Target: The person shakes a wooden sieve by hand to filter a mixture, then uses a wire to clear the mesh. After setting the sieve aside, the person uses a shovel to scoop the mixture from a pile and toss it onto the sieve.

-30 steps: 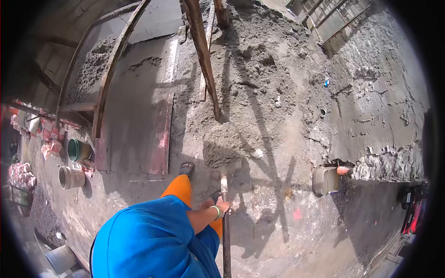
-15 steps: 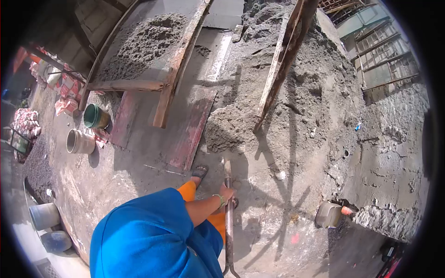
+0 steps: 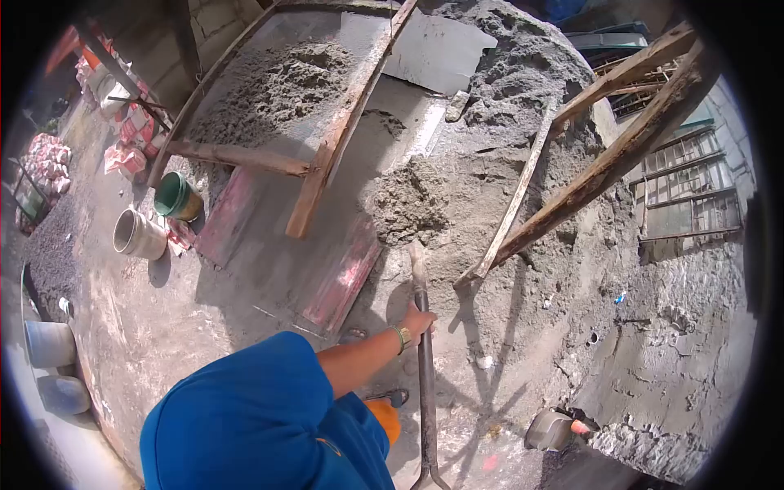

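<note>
My left hand (image 3: pixel 419 321), with a watch on its wrist, is wrapped round the lower shaft of a shovel (image 3: pixel 425 384). The shaft runs from the forked end of its grip at the bottom edge up to a metal socket just beyond my fingers. Past the socket, a dark clump of sandy grey mix (image 3: pixel 410 200) covers the blade. The clump overlaps the edge of the large grey heap (image 3: pixel 510 73) in this view. My right hand is out of view below the frame.
A wood-framed sloping screen (image 3: pixel 306 168) holds more mix at upper left. Timber props (image 3: pixel 604 163) lean over the heap at right. A reddish board (image 3: pixel 347 282), a green bucket (image 3: pixel 177 197) and a white bucket (image 3: pixel 140 235) are to the left; a grey container (image 3: pixel 549 430) sits lower right.
My left hand and the shovel have moved forward and slightly right. A dark clump of mix now shows raised at the blade. The view has shifted, and the props appear farther right.
</note>
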`<move>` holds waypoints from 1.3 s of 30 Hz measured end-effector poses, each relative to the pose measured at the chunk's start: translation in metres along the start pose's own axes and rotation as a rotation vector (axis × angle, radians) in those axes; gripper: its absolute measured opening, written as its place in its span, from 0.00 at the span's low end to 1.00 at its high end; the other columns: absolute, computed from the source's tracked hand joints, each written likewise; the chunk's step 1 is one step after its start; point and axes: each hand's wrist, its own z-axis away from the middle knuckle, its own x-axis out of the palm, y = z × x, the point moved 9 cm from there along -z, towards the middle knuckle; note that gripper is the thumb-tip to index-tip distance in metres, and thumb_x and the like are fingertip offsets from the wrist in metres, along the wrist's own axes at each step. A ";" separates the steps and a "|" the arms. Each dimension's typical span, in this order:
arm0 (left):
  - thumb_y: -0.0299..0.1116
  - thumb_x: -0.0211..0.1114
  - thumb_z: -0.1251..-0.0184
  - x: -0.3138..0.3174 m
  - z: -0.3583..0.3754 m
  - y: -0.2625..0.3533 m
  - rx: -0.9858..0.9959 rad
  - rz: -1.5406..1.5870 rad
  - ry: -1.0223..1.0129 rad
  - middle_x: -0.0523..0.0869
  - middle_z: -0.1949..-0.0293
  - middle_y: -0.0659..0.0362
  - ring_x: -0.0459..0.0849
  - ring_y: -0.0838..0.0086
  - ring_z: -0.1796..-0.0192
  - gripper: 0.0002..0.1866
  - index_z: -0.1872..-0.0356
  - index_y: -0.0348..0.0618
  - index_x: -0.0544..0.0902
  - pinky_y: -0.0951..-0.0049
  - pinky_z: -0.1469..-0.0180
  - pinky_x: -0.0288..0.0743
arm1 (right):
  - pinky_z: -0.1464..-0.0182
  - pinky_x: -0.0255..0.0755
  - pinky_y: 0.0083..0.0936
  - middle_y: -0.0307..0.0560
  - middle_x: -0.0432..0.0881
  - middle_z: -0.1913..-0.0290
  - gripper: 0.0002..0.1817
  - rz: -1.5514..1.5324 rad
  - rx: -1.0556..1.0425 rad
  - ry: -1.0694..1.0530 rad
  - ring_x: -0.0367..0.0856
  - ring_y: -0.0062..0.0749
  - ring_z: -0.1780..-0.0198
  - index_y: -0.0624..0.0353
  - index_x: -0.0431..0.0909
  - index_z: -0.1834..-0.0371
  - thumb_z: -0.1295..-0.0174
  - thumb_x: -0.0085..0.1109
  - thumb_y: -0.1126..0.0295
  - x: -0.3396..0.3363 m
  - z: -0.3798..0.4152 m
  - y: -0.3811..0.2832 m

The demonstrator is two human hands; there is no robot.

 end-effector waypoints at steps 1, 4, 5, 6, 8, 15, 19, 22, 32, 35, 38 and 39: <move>0.22 0.65 0.44 0.007 -0.001 0.029 0.037 0.048 -0.036 0.72 0.68 0.55 0.77 0.69 0.75 0.28 0.46 0.48 0.60 0.62 0.78 0.76 | 0.68 0.79 0.25 0.48 0.81 0.67 0.23 -0.018 -0.028 -0.042 0.80 0.29 0.71 0.58 0.76 0.54 0.35 0.57 0.48 0.015 0.009 -0.021; 0.22 0.65 0.41 0.029 0.012 0.136 0.115 0.159 -0.213 0.72 0.65 0.54 0.78 0.69 0.71 0.29 0.44 0.48 0.56 0.61 0.75 0.78 | 0.68 0.79 0.25 0.48 0.82 0.67 0.23 -0.080 -0.134 -0.196 0.80 0.29 0.71 0.58 0.76 0.53 0.35 0.57 0.47 0.072 0.038 -0.090; 0.22 0.64 0.40 0.031 0.043 0.187 0.178 0.191 -0.234 0.72 0.64 0.54 0.78 0.69 0.70 0.29 0.45 0.48 0.55 0.61 0.75 0.79 | 0.68 0.79 0.25 0.48 0.82 0.67 0.23 -0.107 -0.160 -0.267 0.80 0.29 0.71 0.58 0.76 0.53 0.35 0.57 0.47 0.094 0.048 -0.113; 0.23 0.64 0.38 0.027 0.058 0.229 0.211 0.187 -0.228 0.72 0.65 0.55 0.79 0.70 0.70 0.26 0.48 0.47 0.56 0.61 0.72 0.81 | 0.68 0.79 0.25 0.48 0.82 0.67 0.23 -0.127 -0.183 -0.357 0.80 0.29 0.71 0.58 0.76 0.53 0.35 0.57 0.47 0.121 0.059 -0.133; 0.25 0.64 0.35 0.021 0.082 0.313 0.320 0.218 -0.253 0.73 0.67 0.57 0.79 0.72 0.69 0.22 0.52 0.46 0.58 0.61 0.69 0.84 | 0.68 0.79 0.25 0.49 0.82 0.66 0.24 -0.162 -0.241 -0.550 0.81 0.29 0.71 0.58 0.76 0.53 0.34 0.57 0.47 0.178 0.077 -0.169; 0.27 0.60 0.33 -0.071 0.077 0.558 0.749 0.462 -0.223 0.78 0.72 0.56 0.80 0.72 0.74 0.07 0.62 0.39 0.70 0.66 0.70 0.82 | 0.39 0.70 0.48 0.44 0.75 0.64 0.23 0.275 -0.952 -0.623 0.78 0.33 0.68 0.56 0.65 0.57 0.45 0.69 0.60 0.361 0.102 -0.180; 0.28 0.62 0.34 -0.092 0.085 0.546 0.721 0.463 -0.374 0.77 0.73 0.59 0.80 0.74 0.72 0.08 0.60 0.39 0.71 0.68 0.69 0.82 | 0.38 0.62 0.55 0.48 0.76 0.59 0.20 1.084 -1.519 -0.756 0.75 0.48 0.50 0.56 0.69 0.59 0.51 0.70 0.72 0.392 0.095 -0.137; 0.29 0.61 0.33 -0.074 0.122 0.477 0.638 0.454 -0.551 0.78 0.61 0.56 0.83 0.70 0.66 0.18 0.45 0.46 0.66 0.62 0.62 0.84 | 0.37 0.56 0.60 0.53 0.75 0.51 0.18 1.381 -1.589 -0.640 0.69 0.57 0.41 0.56 0.71 0.62 0.56 0.68 0.75 0.346 0.048 -0.117; 0.41 0.69 0.37 0.075 0.174 0.134 0.037 -0.094 -1.104 0.83 0.48 0.61 0.81 0.71 0.43 0.21 0.46 0.45 0.77 0.60 0.44 0.79 | 0.34 0.53 0.63 0.57 0.76 0.47 0.15 1.490 -1.261 -0.434 0.67 0.61 0.38 0.58 0.79 0.59 0.45 0.66 0.61 0.099 0.010 -0.156; 0.43 0.66 0.35 0.094 0.172 0.034 -0.216 -0.141 -1.113 0.81 0.47 0.63 0.79 0.71 0.42 0.19 0.46 0.48 0.77 0.57 0.43 0.76 | 0.34 0.54 0.63 0.54 0.77 0.50 0.15 1.596 -1.222 -0.394 0.69 0.58 0.41 0.57 0.79 0.60 0.46 0.66 0.61 0.071 0.023 -0.174; 0.45 0.61 0.32 0.118 0.149 -0.059 -0.439 -0.084 -1.098 0.81 0.47 0.64 0.79 0.71 0.43 0.18 0.47 0.50 0.78 0.56 0.40 0.73 | 0.35 0.56 0.62 0.52 0.77 0.53 0.14 1.726 -1.230 -0.371 0.71 0.54 0.44 0.56 0.80 0.61 0.46 0.65 0.60 0.062 0.039 -0.212; 0.45 0.61 0.32 0.127 0.143 -0.083 -0.449 -0.096 -1.107 0.81 0.47 0.64 0.79 0.71 0.43 0.18 0.47 0.50 0.78 0.56 0.40 0.73 | 0.35 0.57 0.62 0.51 0.78 0.54 0.14 1.773 -1.238 -0.366 0.72 0.53 0.45 0.55 0.80 0.61 0.46 0.65 0.60 0.060 0.045 -0.226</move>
